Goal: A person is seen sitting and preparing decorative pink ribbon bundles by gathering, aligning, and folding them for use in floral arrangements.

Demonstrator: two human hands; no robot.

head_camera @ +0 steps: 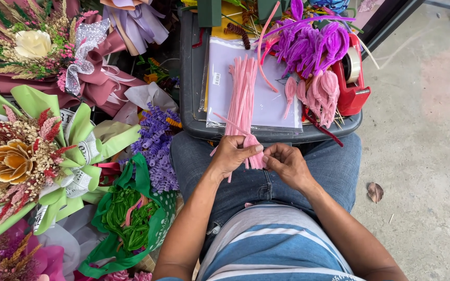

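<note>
My left hand (231,154) and my right hand (287,164) meet over my lap, both pinching a small bundle of pink pipe cleaners (254,155) that is folded between the fingers. A loose pink strand runs up and left from the bundle. Just beyond my knees a dark plastic tray (189,78) rests on my legs. It bears a long stack of straight pink pipe cleaners (241,93) on a clear plastic sleeve (274,101). Finished pink pipe-cleaner buds (319,93) and purple pipe-cleaner flowers (308,44) lie at the tray's right.
A red tape dispenser (352,78) sits at the tray's right edge. To the left stand wrapped bouquets (32,156), a purple pipe-cleaner bunch (157,140) and a green bag of green pipe cleaners (128,216). Concrete floor (423,156) lies to the right.
</note>
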